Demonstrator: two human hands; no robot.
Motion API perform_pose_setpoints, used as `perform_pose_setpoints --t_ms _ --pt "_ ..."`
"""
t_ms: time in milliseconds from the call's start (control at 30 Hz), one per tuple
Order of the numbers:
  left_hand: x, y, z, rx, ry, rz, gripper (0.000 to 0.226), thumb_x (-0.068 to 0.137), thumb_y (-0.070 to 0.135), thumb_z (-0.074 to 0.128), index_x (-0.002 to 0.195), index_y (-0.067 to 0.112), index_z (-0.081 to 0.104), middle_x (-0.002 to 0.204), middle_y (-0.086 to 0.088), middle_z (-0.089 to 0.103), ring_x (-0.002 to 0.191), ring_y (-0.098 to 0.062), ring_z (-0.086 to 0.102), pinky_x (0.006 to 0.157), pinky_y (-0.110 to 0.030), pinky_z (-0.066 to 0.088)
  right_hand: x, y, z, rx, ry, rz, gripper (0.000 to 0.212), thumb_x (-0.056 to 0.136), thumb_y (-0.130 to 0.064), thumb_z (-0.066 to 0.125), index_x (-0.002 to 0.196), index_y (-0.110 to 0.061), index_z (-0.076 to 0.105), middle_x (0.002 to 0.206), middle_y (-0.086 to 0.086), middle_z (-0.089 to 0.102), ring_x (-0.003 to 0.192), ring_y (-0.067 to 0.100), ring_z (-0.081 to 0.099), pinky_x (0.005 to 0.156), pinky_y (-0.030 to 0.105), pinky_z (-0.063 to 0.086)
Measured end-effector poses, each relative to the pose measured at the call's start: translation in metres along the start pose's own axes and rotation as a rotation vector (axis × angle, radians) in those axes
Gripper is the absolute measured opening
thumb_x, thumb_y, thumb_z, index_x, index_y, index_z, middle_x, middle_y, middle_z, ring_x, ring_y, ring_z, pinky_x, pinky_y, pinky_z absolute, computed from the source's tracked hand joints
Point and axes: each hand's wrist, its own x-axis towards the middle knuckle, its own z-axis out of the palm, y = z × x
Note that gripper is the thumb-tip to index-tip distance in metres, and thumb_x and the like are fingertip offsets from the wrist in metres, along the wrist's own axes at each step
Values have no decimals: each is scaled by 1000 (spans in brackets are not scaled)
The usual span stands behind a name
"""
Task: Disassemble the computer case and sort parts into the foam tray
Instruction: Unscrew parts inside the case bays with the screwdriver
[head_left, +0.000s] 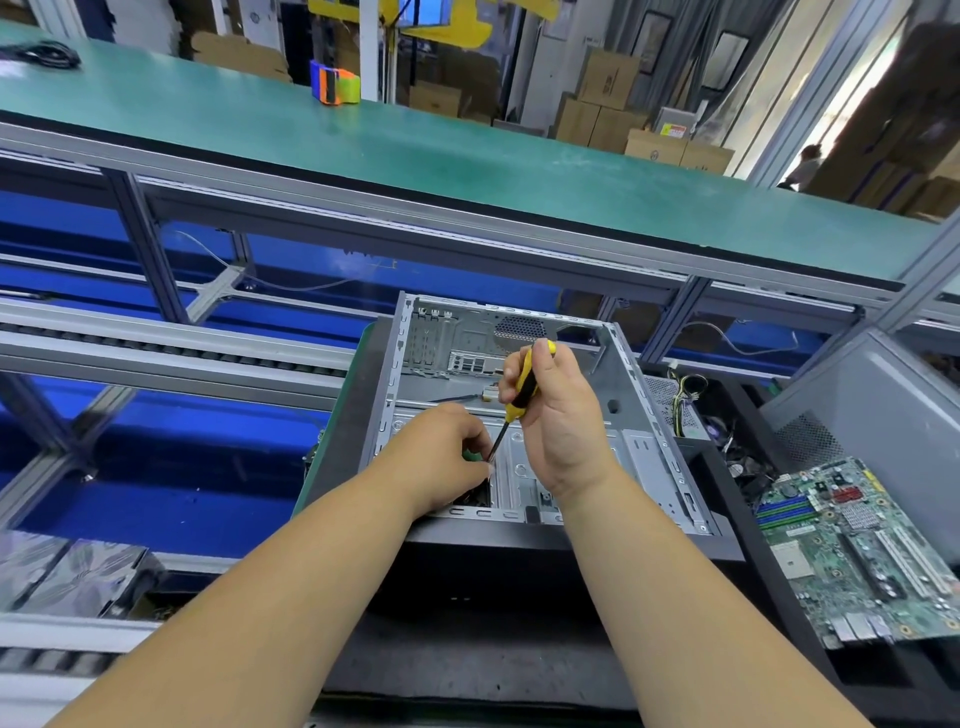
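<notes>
Inside the computer case (618, 410), right hand (558, 415) fingers wrapped round a screwdriver (521, 391); left hand (441, 454) fingers pinched at its tip.

The open sheet-metal computer case (545, 415) is pale silver-grey inside, with a darker grey outer frame. The plastic-handled screwdriver (521, 387) is yellow with black grip panels and a dark shaft. The flat rectangular motherboard (852, 545) is green, carrying blue slots and a red patch. The long raised tabletop (467, 156) is teal-green. The foam tray (769, 561) is black.
</notes>
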Motion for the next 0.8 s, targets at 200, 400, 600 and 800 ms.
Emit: perform_pose_setpoints --t_ms 200,400,600,800 --pt "0 -1 0 15 -1 6 12 78 33 76 79 29 65 88 11 53 84 -9 54 77 -28 49 -1 -1 1 19 0 6 30 104 -31 41 94 -14 64 82 -4 63 71 11 54 69 23 46" --pt "0 0 -1 19 -7 7 15 78 33 77 75 31 62 88 10 53 83 -7 54 77 -28 49 -1 -8 4 42 -59 13 37 108 -27 31 118 -9 62 80 3 54 75 17 48 75 29 44" --pt "-2 1 -1 7 -9 7 12 76 30 76 78 29 64 89 10 54 84 -9 55 77 -28 50 -4 -3 10 80 15 18 24 108 -28 31 104 -12 47 72 1 51 66 12 46 66 21 41" --pt "-2 1 -2 -21 -9 -11 11 75 26 75 79 28 65 90 10 54 84 -10 56 78 -29 52 -3 -4 5 -114 12 -21 14 103 -25 48 92 -17 51 77 -3 59 75 15 54 73 29 42"
